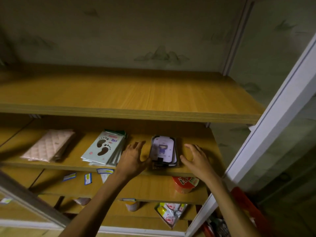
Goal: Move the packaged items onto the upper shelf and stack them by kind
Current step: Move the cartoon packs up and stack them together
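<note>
A small stack of packaged cards with a purple cartoon figure (163,149) lies on the second wooden shelf (82,165). My left hand (132,157) rests just left of that stack, fingers spread, thumb near its lower left edge. To the stack's right my right hand (196,157) hovers with loosely spread fingers, a small gap away. Further left lies a stack of pale blue packages printed with footprints (105,147), and a pink quilted package (49,145). The upper shelf (136,93) carries nothing.
A white frame post (273,127) rises at the right of the shelves. Lower shelves hold a red-lidded cup (185,184), a crinkled snack bag (168,213) and a small jar (131,205). Price labels (88,178) hang from the shelf edges. A red object (246,207) sits lower right.
</note>
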